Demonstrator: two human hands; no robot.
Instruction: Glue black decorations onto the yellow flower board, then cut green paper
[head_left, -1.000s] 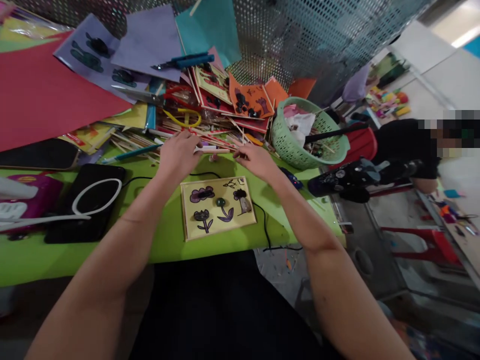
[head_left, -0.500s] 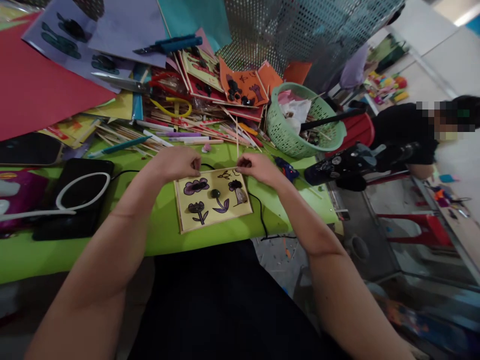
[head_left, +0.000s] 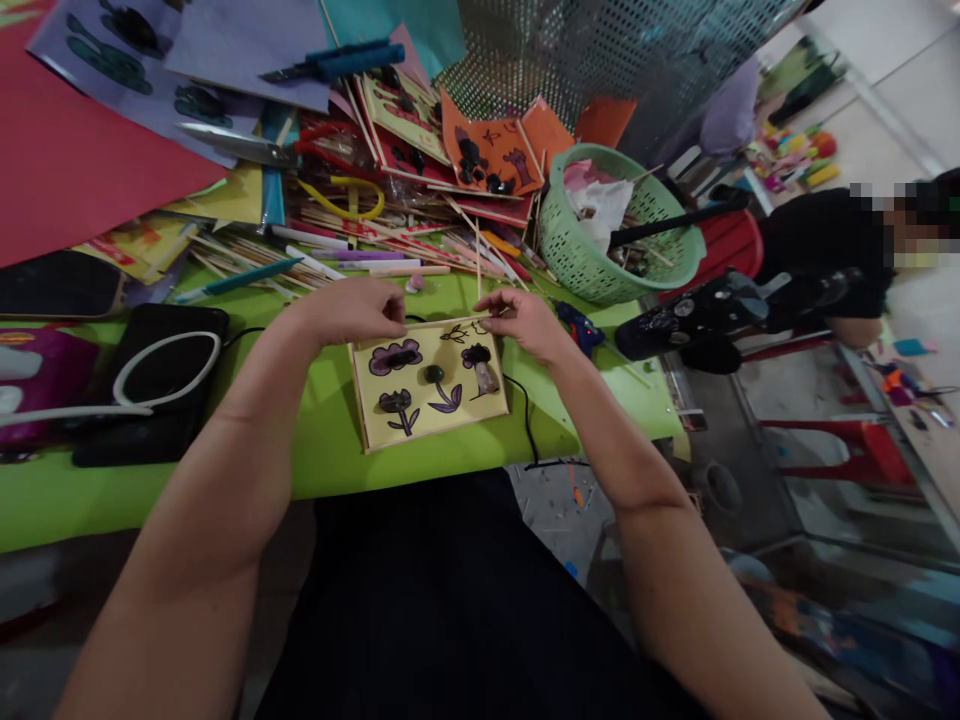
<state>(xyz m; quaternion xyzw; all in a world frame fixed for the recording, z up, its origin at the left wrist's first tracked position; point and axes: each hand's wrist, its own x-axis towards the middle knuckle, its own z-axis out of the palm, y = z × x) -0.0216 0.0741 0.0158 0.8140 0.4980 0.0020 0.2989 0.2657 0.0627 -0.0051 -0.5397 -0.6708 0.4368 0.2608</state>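
Note:
A yellow picture card (head_left: 416,405) with drawn flowers, dark glossy lumps and a thin stick border lies on the green table near its front edge. At the card's upper left edge, my left hand (head_left: 360,312) is closed, its fingertips pinching the stick-lined rim. My right hand (head_left: 519,320) pinches the same rim at the upper right corner, thumb and forefinger together. Just behind those fingers a thin wooden stick (head_left: 478,262) points away from me. The fingers hide parts of the top border.
A glue gun (head_left: 581,328) lies right of my right hand, near a green basket (head_left: 577,265). Markers (head_left: 367,255), sticks, scissors (head_left: 240,145) and coloured cards crowd the back. Left lies a black tablet-like slab (head_left: 161,430) under a white cable. Another person (head_left: 817,250) is at far right.
The view has shifted slightly, so the table and card sit a little higher. Both hands stay at the card's top edge; the right fingers have changed their pinch slightly.

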